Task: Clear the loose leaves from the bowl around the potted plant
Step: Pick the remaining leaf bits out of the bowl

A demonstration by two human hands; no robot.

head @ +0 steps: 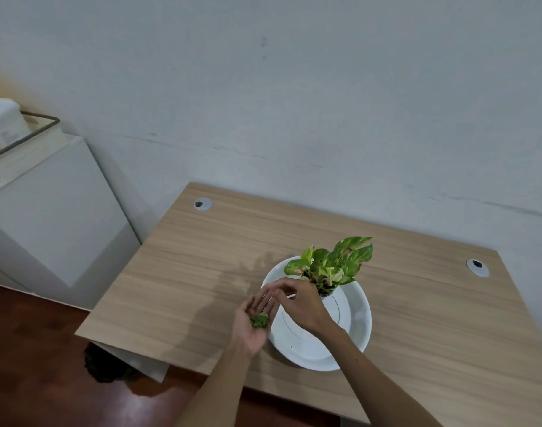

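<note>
Cupped palm-up at the bowl's left rim, the left hand point(253, 322) holds a small clump of green leaves point(259, 320) in its palm, fingers loosely curled and pointing away from the person. Just beside it the right hand point(300, 303) reaches across from the right, back of the hand up, its fingertips point(271, 291) pinched narrow above the left fingers; whether anything sits between them is too small to tell. Both hands hover over the left part of the white bowl point(357, 328), which rests on the wooden desk point(202, 272) near its middle. Inside the bowl, toward the far side, stands the plant point(332, 266) with green and yellow-mottled leaves in a small white pot point(334, 298); the right wrist passes just in front of the pot. Bare bowl floor shows white, with no loose leaf clearly seen on it. Two round cable grommets point(202, 204) sit at the desk's far corners. A white cabinet point(48, 217) stands to the left against the pale wall point(294, 87), and dark reddish floor point(32, 365) shows below
</note>
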